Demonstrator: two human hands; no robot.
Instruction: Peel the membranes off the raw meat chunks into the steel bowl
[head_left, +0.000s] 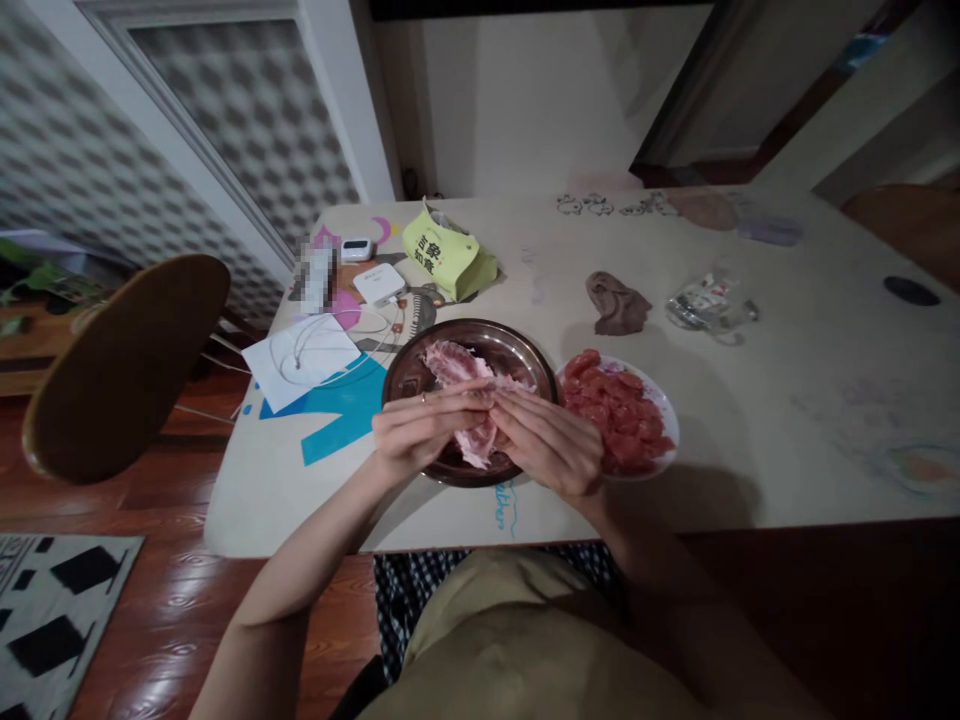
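Observation:
Over a round metal basin [525,345] at the table's near edge, both my hands meet with their fingertips close together. Pale pink raw meat [454,362] with whitish, ragged edges lies in the basin beneath them. My left hand [427,430], a ring on one finger, pinches a piece of this raw meat from the left. From the right, my right hand [551,440] grips the same piece with bent fingers. The fingers partly cover what they hold. Just right of the basin, a white plate [673,415] bears a heap of red raw meat slices [611,410].
Behind the basin stands a yellow-green packet [450,250]. White devices, a cable and a paper sheet [300,360] lie to the left. A crumpled brown cloth [617,303] and a clear plastic bag [709,305] are at the back right. A wooden chair [127,370] stands left of the table.

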